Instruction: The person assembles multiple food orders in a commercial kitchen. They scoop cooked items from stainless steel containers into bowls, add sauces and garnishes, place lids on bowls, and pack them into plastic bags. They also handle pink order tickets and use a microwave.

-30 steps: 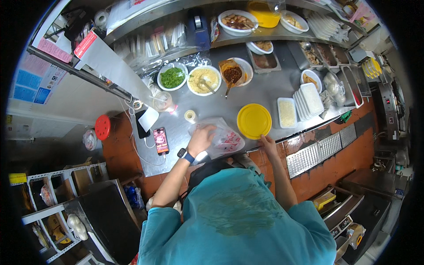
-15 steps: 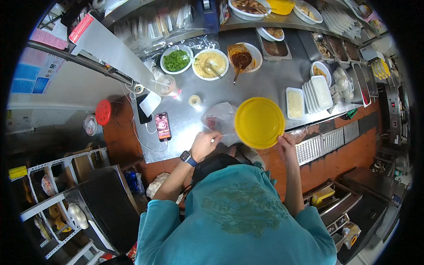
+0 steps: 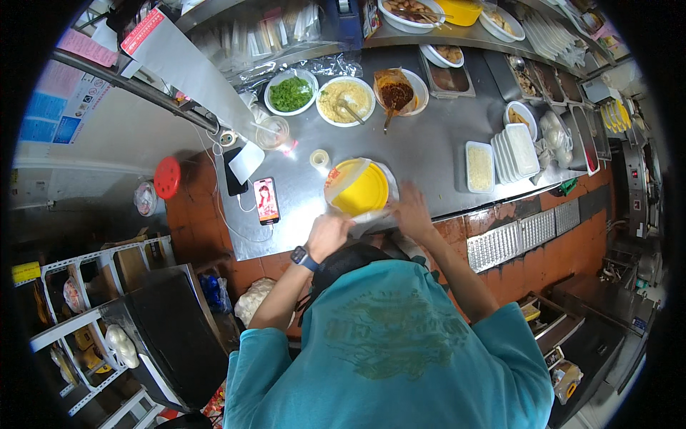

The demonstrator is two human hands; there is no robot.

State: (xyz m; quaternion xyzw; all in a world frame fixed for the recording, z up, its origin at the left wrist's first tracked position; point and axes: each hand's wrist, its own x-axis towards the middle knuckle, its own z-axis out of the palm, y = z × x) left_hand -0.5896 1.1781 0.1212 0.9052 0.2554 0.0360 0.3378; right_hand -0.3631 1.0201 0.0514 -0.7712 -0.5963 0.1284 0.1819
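Head view: the person in a teal shirt (image 3: 386, 350) leans over a steel counter (image 3: 429, 150), both forearms reaching up from the lower edge. The left hand (image 3: 330, 234), with a dark watch (image 3: 303, 257) on its wrist, sits at the seven o'clock edge of a round yellow lid (image 3: 359, 189), fingers curled against the rim and the clear plastic bag (image 3: 371, 214) lying around it; how firmly it grips cannot be told. The right hand (image 3: 410, 209) is at the lid's four o'clock side, fingers spread fairly flat and touching the bag beside the rim. The lid lies near the counter's front edge, just ahead of both hands.

At nine o'clock from the lid a phone (image 3: 266, 199) with a lit screen lies flat, a cable running from it. At eleven o'clock stands a small tape roll (image 3: 319, 159). Toward twelve o'clock, well apart, are a bowl of chopped greens (image 3: 291, 93), a bowl of pale food with a spoon (image 3: 346, 101) and a bowl of red chilli paste (image 3: 397, 91). At three o'clock sit white rectangular trays (image 3: 513, 149), stacked.
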